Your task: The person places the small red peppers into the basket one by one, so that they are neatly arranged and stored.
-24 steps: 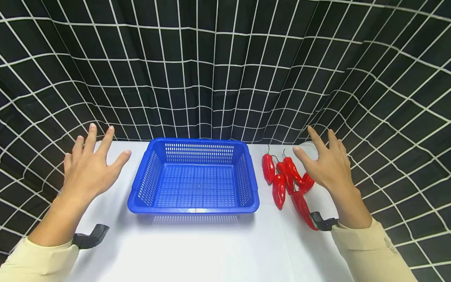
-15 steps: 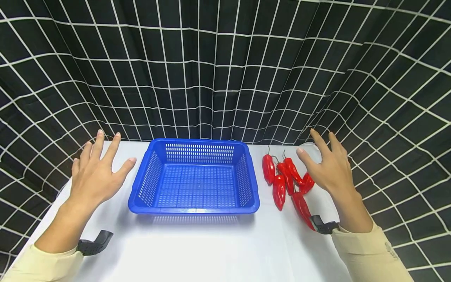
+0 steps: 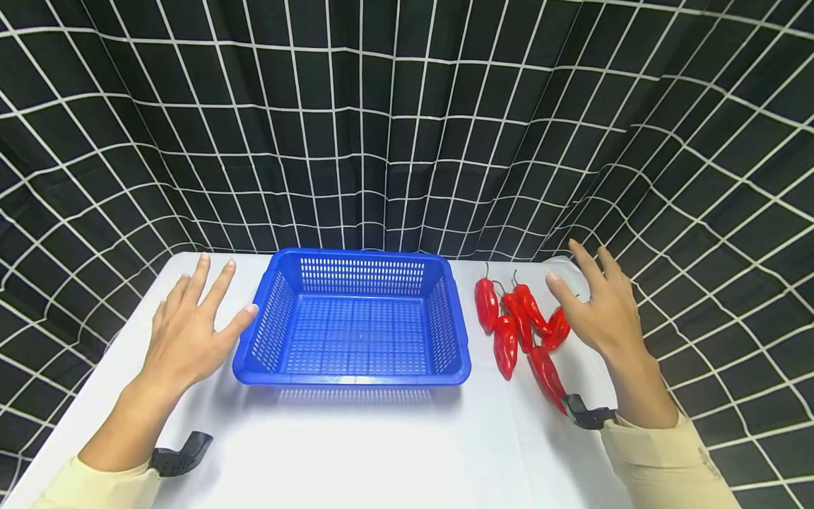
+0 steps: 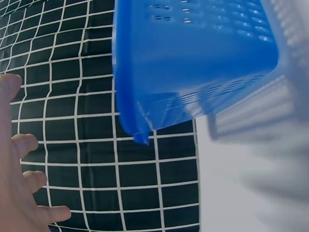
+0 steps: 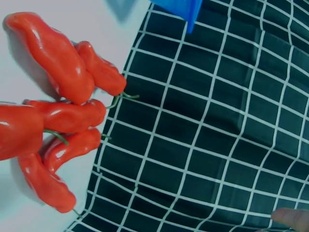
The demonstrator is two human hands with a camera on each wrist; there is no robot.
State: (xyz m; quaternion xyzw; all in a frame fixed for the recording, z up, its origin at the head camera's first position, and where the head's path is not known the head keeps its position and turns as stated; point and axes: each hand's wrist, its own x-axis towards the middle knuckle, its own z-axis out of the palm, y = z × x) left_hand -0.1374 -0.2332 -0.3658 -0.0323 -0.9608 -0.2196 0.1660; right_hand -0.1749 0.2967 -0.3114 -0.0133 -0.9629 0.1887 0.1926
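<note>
The grip of the left hand (image 3: pixel 191 343) was released, with the fingers spread, the thumb set apart, and the back of the hand turned upward. The grip of the right hand (image 3: pixel 604 311) was likewise released, its thumb and index finger extended well apart. In the head view the left thumb tip overlapped the left rim of a blue basket (image 3: pixel 352 379), whereas the left wrist view showed a gap between fingers and basket. The basket, rectangular and perforated with slots, stood upright near the middle of the table (image 3: pixel 356 445), its bare floor visible. Just inward of the right hand, and to the right of the basket, six red peppers (image 3: pixel 505 346) lay in a loose cluster, several touching; their thin stems pointed mostly toward the far edge. The nearest pepper lay aslant, its lower tip reaching the black device (image 3: pixel 588 416) on the right wrist in the head view. A matching black unit (image 3: pixel 181 456) sat at the left wrist. Pale yellow sleeves (image 3: pixel 661 456) covered both forearms. The table bore a white surface, and a black curtain (image 3: pixel 381 141) with a white grid enclosed it behind and at both sides.
</note>
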